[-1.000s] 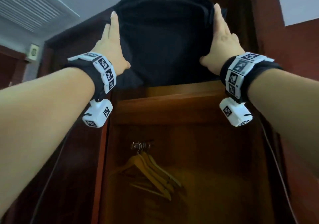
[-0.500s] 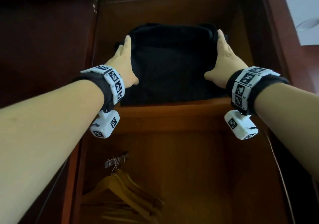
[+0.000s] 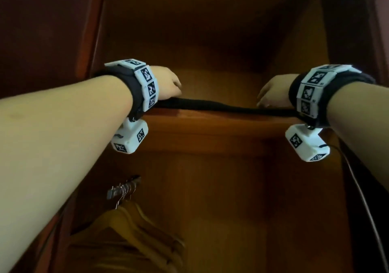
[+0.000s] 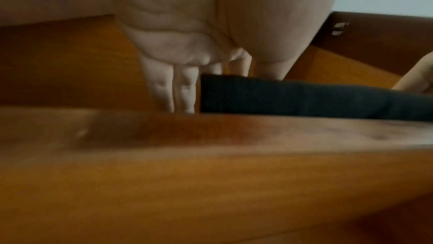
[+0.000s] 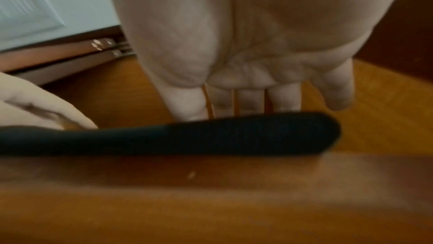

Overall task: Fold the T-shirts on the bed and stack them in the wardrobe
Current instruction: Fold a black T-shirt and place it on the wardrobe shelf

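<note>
Between the two sets of fingers sits the folded black T-shirt (image 3: 223,107), lying flat on the upper shelf (image 3: 210,125) of the wardrobe (image 3: 347,30), its front edge right along the shelf's lip. From the head view it's just a thin dark strip, so you only really see that near edge.

Left hand (image 3: 166,83) is on the shirt's left end. On the left wrist cam the fingers (image 4: 164,88) are straight and close together, pointing down at the shelf board just beside the shirt's side edge; the rest of them go behind the fabric, so it looks like a flat hand against the side, not a pinch.

Right hand (image 3: 273,92) mirrors it at the right end. Right wrist cam shows its fingers (image 5: 246,99) straight, slightly apart, tips hidden behind the rounded fold of the shirt (image 5: 187,137), with the little finger hanging off to the outer side over bare wood. Can't tell if the tips actually touch the cloth, it's blurry.

Both wrists wear black bands with white marker blocks (image 3: 145,83), and a white camera box (image 3: 129,139) hangs under each.

Below the fingers, under the shelf, a bunch of wooden hangers (image 3: 130,226) hang on a rail in the lower compartment
</note>
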### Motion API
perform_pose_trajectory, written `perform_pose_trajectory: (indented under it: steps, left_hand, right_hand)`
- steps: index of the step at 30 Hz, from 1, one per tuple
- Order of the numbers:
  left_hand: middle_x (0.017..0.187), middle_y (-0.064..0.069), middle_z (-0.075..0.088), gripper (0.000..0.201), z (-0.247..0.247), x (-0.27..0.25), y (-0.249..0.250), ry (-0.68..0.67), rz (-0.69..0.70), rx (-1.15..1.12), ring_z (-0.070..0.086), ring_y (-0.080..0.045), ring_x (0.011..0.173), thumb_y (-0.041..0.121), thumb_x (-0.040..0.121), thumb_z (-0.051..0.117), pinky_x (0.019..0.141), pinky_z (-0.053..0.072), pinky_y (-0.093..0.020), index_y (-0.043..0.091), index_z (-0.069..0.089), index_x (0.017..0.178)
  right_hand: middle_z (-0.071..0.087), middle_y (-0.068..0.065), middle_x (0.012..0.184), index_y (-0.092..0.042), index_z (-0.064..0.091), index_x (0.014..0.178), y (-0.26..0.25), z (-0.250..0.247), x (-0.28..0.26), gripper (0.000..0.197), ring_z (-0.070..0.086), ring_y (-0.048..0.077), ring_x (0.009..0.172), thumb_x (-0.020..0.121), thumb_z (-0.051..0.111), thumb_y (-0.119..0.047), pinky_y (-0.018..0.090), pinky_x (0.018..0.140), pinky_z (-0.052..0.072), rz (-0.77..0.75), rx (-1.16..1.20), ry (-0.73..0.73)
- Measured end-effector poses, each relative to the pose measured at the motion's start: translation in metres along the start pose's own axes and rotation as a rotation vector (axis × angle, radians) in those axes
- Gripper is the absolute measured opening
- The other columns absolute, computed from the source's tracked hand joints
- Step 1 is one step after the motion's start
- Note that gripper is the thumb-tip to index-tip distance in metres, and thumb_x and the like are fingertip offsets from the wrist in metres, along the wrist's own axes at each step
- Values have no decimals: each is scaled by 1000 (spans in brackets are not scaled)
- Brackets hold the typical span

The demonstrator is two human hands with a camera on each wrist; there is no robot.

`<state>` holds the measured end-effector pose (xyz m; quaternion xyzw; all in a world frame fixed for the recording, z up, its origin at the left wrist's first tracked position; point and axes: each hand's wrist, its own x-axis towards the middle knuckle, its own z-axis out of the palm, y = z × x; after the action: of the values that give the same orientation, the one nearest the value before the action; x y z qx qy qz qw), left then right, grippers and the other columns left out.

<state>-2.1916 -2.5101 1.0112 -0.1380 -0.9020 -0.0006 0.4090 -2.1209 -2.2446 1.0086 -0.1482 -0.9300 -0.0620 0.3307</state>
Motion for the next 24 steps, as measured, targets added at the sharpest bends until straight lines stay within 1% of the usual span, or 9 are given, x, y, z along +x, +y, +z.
perform_pose_trajectory:
  steps: [2,3,7,10,12,15,19,22,24]
  left_hand:
    - [114,-9,67,51,11,-6,-6,-39,10,-41,62,-26,97,52,106,41,83,45,-34,12,70,118]
    - [114,-11,67,59,17,-7,-9,-61,-13,-37,62,-26,92,58,105,36,80,44,-34,11,71,112]
    - [151,-15,50,71,34,-6,-14,-76,-105,-37,54,-33,131,62,105,26,103,41,-37,9,54,145]
    - [150,-17,49,44,42,-2,-10,-85,-108,-84,54,-33,130,29,113,29,106,44,-38,13,42,151]
    - [145,-18,53,44,48,-1,-10,-80,-75,-152,60,-33,122,8,110,29,101,50,-37,16,38,152]
    - [142,-21,54,43,52,-1,-16,-32,-84,-230,60,-34,118,10,111,25,100,51,-41,16,41,151]
    - [108,-12,63,44,57,-8,-18,12,-42,-174,62,-28,98,35,111,22,84,49,-43,13,61,114]
    - [86,-8,53,56,59,-12,-18,57,-76,-194,54,-26,79,54,105,16,71,42,-37,17,55,90]
    - [74,-8,50,62,62,-18,-14,115,-85,-133,51,-24,67,54,105,13,64,40,-34,14,52,78]
  right_hand:
    - [60,1,138,-17,66,132,0,12,-2,35,54,27,128,101,57,-31,34,98,42,-29,76,2]
    - [61,5,139,-16,65,131,-1,17,-4,34,55,29,127,102,56,-30,33,93,42,-25,124,1]
    - [60,6,137,-17,62,135,1,30,1,43,57,28,122,107,42,-42,36,97,44,42,211,-16]
    - [64,10,119,-9,67,116,3,35,6,50,59,28,103,104,44,-51,37,88,43,31,265,-8]
    - [63,13,122,-6,65,118,7,36,8,55,59,29,104,105,39,-53,36,84,41,32,295,4]
    - [59,16,130,-5,58,133,19,40,6,52,58,33,114,109,33,-43,35,85,43,22,325,73]
    - [61,17,125,-2,58,131,37,44,-2,53,58,35,113,108,34,-43,41,93,44,62,382,63]
    - [62,17,128,-6,60,133,43,43,-6,58,58,35,116,105,37,-51,42,93,44,85,449,71]
    - [68,18,120,-12,71,118,48,45,-10,50,63,36,108,105,39,-48,46,92,49,43,557,128]
